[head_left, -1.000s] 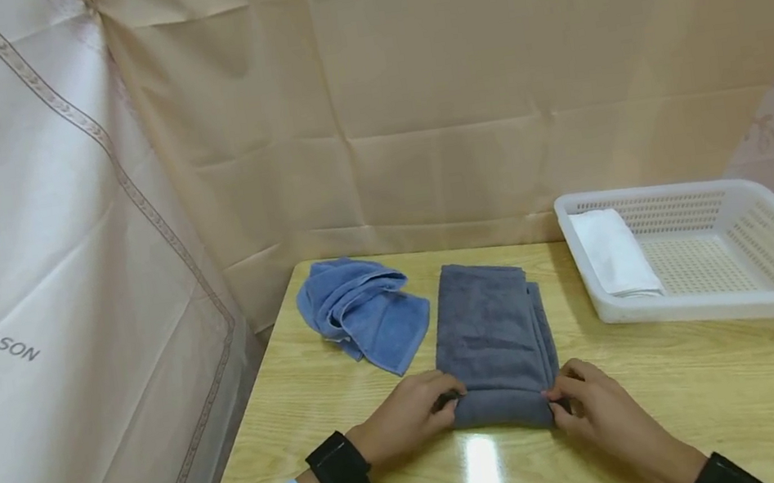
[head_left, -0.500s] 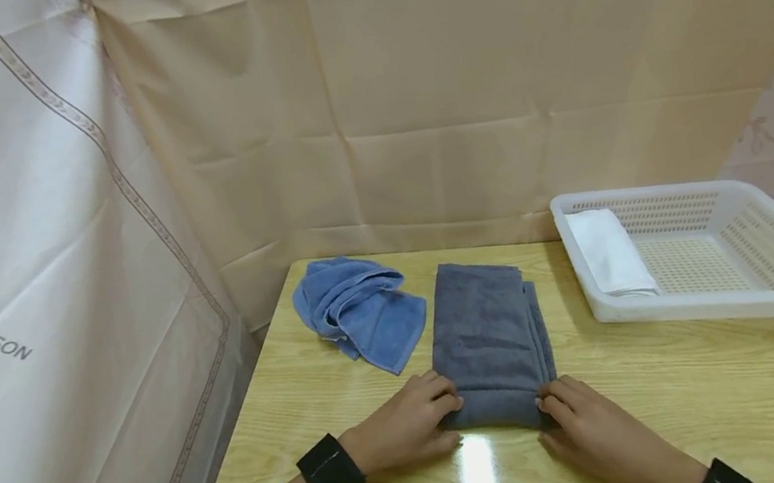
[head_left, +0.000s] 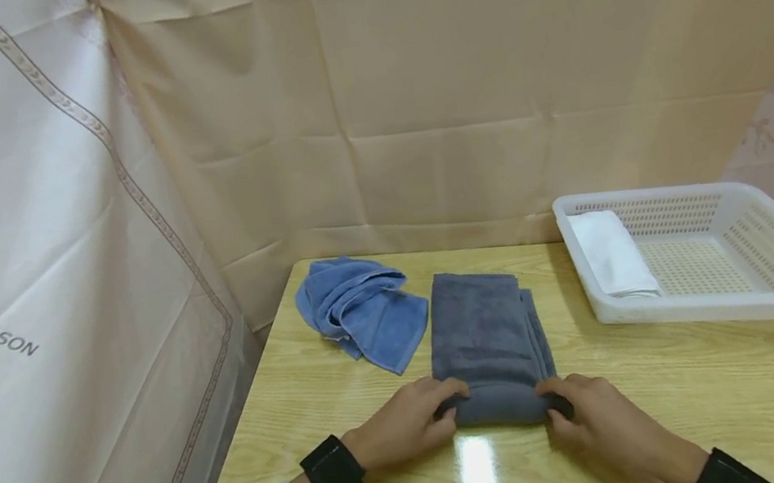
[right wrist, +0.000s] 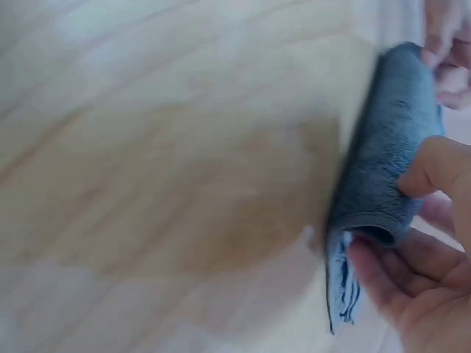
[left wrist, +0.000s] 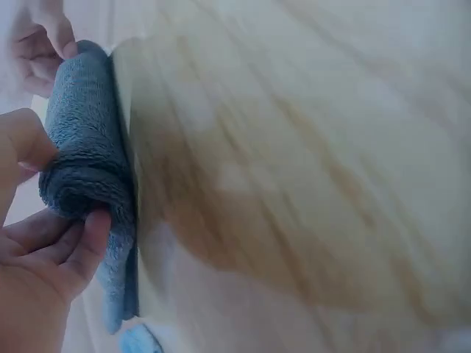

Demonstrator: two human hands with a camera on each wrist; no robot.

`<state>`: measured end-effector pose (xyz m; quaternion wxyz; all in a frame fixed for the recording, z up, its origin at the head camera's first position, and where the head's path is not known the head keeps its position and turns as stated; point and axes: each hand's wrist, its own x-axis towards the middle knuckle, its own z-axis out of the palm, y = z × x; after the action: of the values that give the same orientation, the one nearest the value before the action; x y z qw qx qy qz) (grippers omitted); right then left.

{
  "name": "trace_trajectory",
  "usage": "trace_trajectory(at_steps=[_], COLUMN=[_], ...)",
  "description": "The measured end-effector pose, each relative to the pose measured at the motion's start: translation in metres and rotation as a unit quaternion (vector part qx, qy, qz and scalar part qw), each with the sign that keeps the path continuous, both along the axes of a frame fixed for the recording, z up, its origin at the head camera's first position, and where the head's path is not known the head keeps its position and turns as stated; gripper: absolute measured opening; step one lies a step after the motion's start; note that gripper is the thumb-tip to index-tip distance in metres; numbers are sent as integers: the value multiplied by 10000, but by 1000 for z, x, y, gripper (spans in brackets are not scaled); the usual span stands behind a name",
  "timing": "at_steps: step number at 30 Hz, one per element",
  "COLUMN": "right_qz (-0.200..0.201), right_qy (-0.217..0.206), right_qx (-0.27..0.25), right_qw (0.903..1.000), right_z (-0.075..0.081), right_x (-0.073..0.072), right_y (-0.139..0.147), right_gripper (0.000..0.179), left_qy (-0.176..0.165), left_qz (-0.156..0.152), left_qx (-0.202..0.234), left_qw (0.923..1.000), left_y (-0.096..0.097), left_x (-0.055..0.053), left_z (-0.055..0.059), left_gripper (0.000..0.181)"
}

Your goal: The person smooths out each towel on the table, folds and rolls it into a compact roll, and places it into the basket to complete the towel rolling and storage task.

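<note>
A dark grey towel (head_left: 480, 323) lies folded lengthwise on the table, its near end turned into a thick roll. My left hand (head_left: 412, 418) grips the left end of that roll, and my right hand (head_left: 593, 415) grips the right end. In the left wrist view, the thumb and fingers of the left hand (left wrist: 44, 243) curl around the spiralled end of the towel (left wrist: 87, 125). From the right wrist, the right hand (right wrist: 427, 243) pinches the other roll end, with loose layers of the towel (right wrist: 390, 140) hanging below it.
A crumpled blue towel (head_left: 362, 307) sits left of the grey one on the wooden table (head_left: 675, 391). At the back right stands a white perforated basket (head_left: 723, 307) holding a folded white cloth (head_left: 612, 255). Cloth curtains (head_left: 440, 94) rise behind the table and along its left.
Half a second ago the hands lay lower against the towel's near edge; now both grip the roll ends from the sides. The towel's far edge has drawn slightly nearer. Blue towel and basket stay put.
</note>
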<state>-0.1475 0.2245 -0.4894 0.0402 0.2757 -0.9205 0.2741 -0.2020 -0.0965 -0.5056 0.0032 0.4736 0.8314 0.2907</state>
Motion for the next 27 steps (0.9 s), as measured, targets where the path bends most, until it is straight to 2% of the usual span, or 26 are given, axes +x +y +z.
trace_trajectory(at_steps=[2, 4, 7, 10, 12, 15, 18, 20, 22, 24, 27], right_qz=[34, 104, 117, 72, 80, 194, 307, 394, 480, 627, 882], right_qy=[-534, -845, -986, -890, -588, 358, 1388, 1822, 2118, 2233, 2396], right_qx=[-174, -401, -609, -715, -758, -590, -125, 228, 488, 610, 765], right_qw=[9984, 9956, 9932, 9934, 9954, 9974, 9898, 9822, 9749, 9708, 9638], right_z=[4, 6, 5, 2, 0, -4, -7, -7, -6, -6, -8], right_x=[-6, -12, -20, -24, -24, -21, -17, -15, -12, -11, -11], right_y=[2, 4, 7, 8, 7, 2, -3, -5, -7, -8, -8], right_gripper=[25, 23, 22, 22, 24, 24, 20, 16, 22, 29, 37], left_qy=[-107, -159, -264, -248, -97, 495, 1212, 1542, 1782, 1944, 2105], left_qz=[71, 150, 264, 348, 344, 306, 176, 50, -61, -113, -122], left_qx=[187, 394, 619, 547, 409, 130, -179, -410, -647, -828, -869], left_qw=[9997, 9990, 9974, 9976, 9985, 9982, 9923, 9872, 9818, 9774, 9737], left_y=[-1, -1, -1, 0, 0, 0, 0, 1, 1, 1, 2], left_x=[-3, -5, -7, -10, -12, -11, -8, -6, -3, -1, 1], left_z=[-3, -4, -4, -2, -1, 4, 7, 8, 8, 7, 6], left_gripper=[31, 29, 24, 21, 20, 18, 17, 21, 26, 28, 25])
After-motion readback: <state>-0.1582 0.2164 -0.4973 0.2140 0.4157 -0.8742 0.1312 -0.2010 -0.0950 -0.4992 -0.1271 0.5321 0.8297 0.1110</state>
